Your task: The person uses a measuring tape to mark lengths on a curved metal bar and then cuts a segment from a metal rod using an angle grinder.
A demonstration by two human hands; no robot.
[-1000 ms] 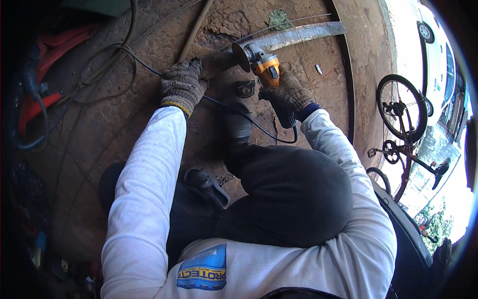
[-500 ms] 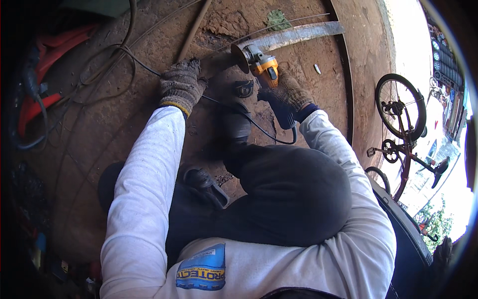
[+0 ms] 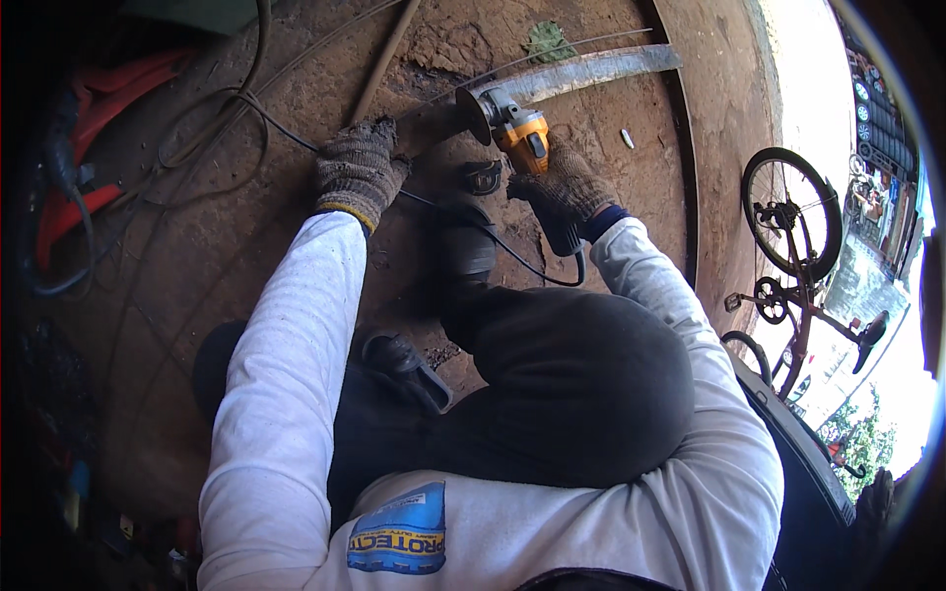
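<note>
My right hand (image 3: 572, 182), in a knitted work glove, is wrapped round a yellow and black angle grinder (image 3: 529, 138). The grinder's disc (image 3: 473, 115) stands on edge at the near-left end of the bright part of a curved metal strip (image 3: 601, 69). My left hand (image 3: 360, 167), gloved too, is closed low over the ground left of the disc; what its fingers grip is hidden. A black power cord (image 3: 522, 258) curves from the grinder's rear towards my left hand. A small black curved part (image 3: 483, 176) lies between my hands, near my shoe (image 3: 468, 246).
A brown rod (image 3: 384, 59) lies beyond my left hand. Looped cables (image 3: 212, 128) and a red object (image 3: 103, 108) are at left. A thin dark metal edge (image 3: 687, 177) curves along the right. Farther right stands a bicycle (image 3: 798, 236). A green leaf (image 3: 549, 41) lies beyond the strip.
</note>
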